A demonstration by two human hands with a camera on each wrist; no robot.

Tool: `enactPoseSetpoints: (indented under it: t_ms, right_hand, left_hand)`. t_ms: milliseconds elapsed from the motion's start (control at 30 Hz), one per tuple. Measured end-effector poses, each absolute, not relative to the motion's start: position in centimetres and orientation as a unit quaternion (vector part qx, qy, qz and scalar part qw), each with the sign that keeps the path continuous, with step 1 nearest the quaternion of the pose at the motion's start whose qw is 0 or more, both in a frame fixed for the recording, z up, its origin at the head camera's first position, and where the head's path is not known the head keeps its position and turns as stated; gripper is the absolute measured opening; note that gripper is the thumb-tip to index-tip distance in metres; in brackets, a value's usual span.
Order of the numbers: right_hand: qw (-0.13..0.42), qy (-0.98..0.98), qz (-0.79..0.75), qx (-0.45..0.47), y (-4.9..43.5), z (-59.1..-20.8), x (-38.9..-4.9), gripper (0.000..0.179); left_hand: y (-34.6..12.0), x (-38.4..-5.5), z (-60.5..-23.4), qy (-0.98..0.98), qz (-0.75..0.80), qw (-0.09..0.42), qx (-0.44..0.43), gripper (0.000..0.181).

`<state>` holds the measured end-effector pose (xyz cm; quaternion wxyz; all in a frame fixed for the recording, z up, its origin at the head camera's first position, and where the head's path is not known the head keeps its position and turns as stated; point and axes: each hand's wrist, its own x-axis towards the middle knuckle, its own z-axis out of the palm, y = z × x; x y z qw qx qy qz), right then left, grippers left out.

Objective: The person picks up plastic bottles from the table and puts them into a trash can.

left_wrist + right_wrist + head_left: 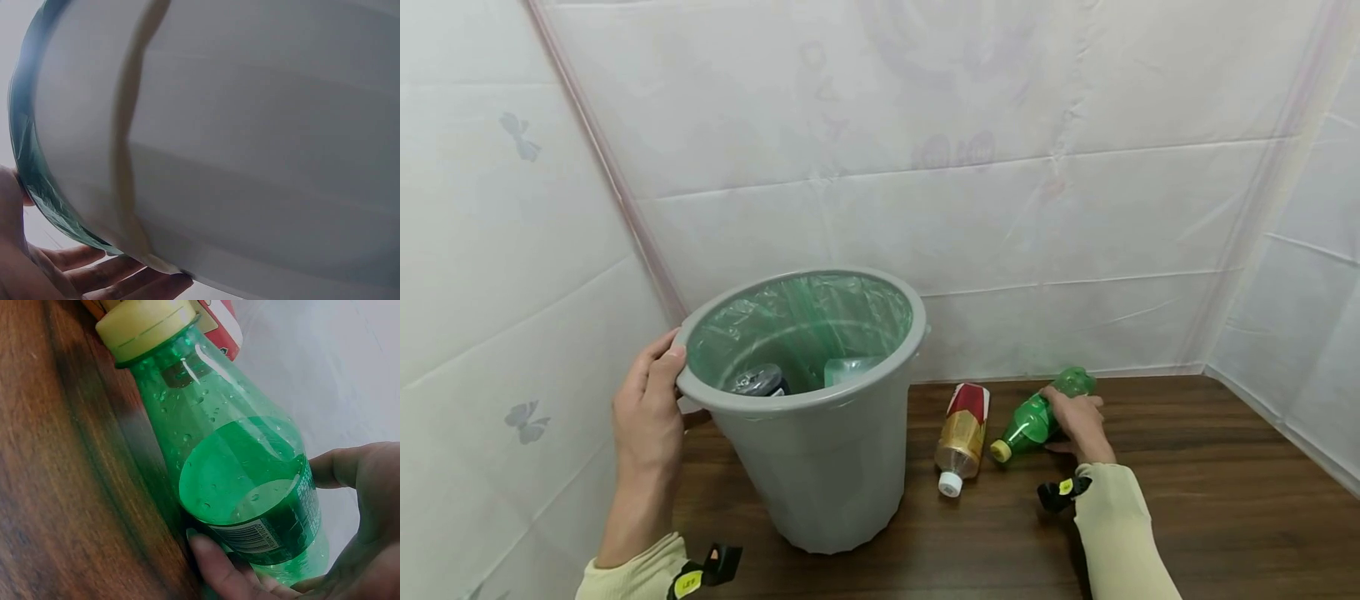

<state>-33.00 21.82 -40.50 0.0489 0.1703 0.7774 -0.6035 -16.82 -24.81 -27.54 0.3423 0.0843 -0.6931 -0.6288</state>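
A grey trash bin [820,467] lined with a thin green bag stands on the left of the table. My left hand [651,408] grips its rim on the left side, thumb at the top edge and fingers against the wall, as the left wrist view shows. On the right a green plastic bottle [1033,421] with a yellow cap lies on its side. My right hand [1078,421] holds it round the labelled body, thumb on one side and fingers on the other. In the right wrist view, droplets show inside the bottle [219,425].
A bottle [962,433] with a red and gold label and white cap lies between bin and green bottle. Inside the bin are a dark can-like container [760,380] and a clear plastic piece [850,369]. White sheeting [1000,208] encloses the dark wooden table [970,550].
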Motion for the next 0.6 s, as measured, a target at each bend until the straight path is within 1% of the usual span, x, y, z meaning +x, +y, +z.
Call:
enactPoseSetpoints:
  t_ms: [100, 433, 600]
  right_hand:
    - [0.054, 0.766, -0.620, 0.159, 21.91, -40.42, -32.70, 0.094]
    - [0.067, 0.756, -0.637, 0.140, 22.40, -40.57, -32.57, 0.100]
    - [0.070, 0.756, -0.636, 0.135, 22.45, -40.39, -32.54, 0.098]
  left_hand:
    - [-24.83, -16.79, -27.57, -0.694, -0.628, 0.341, 0.087, 0.045]
    - [-24.82, -16.77, -27.53, -0.694, -0.629, 0.340, 0.086, 0.044]
    - [-24.81, -16.81, -27.49, -0.691, -0.631, 0.342, 0.085, 0.044]
